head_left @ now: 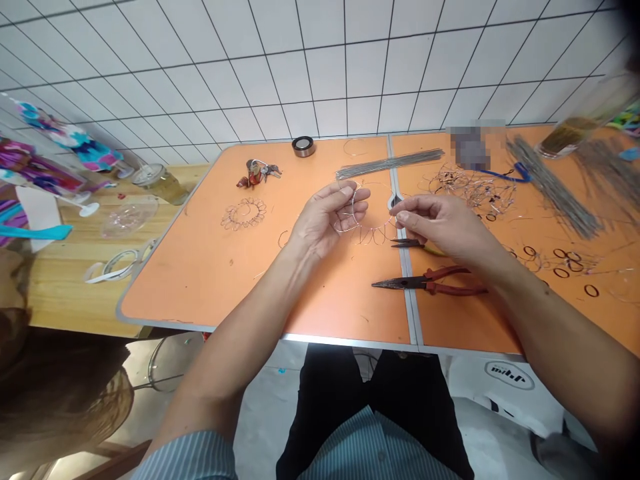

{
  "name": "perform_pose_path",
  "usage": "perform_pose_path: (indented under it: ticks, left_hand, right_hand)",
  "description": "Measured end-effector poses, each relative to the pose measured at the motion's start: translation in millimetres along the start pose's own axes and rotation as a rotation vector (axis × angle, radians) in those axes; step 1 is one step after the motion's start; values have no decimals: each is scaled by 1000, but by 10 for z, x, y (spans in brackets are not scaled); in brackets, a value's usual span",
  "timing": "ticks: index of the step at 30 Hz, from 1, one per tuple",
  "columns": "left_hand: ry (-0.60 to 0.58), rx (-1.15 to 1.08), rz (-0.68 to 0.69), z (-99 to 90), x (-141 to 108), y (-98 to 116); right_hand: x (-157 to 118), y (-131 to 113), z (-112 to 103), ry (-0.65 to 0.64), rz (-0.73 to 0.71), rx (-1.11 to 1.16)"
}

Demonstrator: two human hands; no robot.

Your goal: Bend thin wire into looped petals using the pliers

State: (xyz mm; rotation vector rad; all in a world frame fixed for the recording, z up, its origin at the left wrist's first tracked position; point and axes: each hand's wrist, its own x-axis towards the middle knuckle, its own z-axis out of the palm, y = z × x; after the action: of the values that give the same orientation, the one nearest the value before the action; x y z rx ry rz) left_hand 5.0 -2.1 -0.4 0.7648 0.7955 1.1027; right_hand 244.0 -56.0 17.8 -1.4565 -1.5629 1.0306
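A thin wire ring with bent loops (pixel 373 235) spans the space between my two hands above the orange table. My left hand (pixel 323 217) is palm up, its thumb and fingers closed on the ring's left side. On the other side, my right hand (pixel 443 223) pinches the wire between thumb and fingertips. Below my right hand lie red-handled long-nose pliers (pixel 430 283). A second pair of pliers with dark jaws (pixel 407 243) is partly hidden under that hand. Farther left, a similar looped wire ring (pixel 244 214) rests flat.
Straight wires (pixel 390 164) lie at the back, near a tape roll (pixel 303 146) and keys (pixel 260 172). Tangled wire (pixel 475 190), dark rings (pixel 591 291) and another wire bundle (pixel 555 187) spread over the right side. A lidded cup (pixel 160 183) stands on the wooden table.
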Motion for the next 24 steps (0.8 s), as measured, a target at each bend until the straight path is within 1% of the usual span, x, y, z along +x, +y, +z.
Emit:
perform_pose_path:
  ticks: [3,5,10,13,17,24]
  left_hand:
    - [-4,12,10,-5,3,-10]
    - [-10,34,11,-2,2,-16]
    - [-61,100,47,27,-19,-20]
    - [-56,144,82,45,-41,-8]
    - [-37,185,87,50,-67,5]
    - [-73,208,117,39,-77,-4]
  right_hand:
    - [16,27,4,17,-52,-55]
    - [26,46,3,28,-67,-48]
    - [35,68,-8,61,-42,-30]
    - [36,66,-9,33,-7,-31]
    - [37,60,0,-13,-19,-38]
    - [37,75,9,55,-40,29]
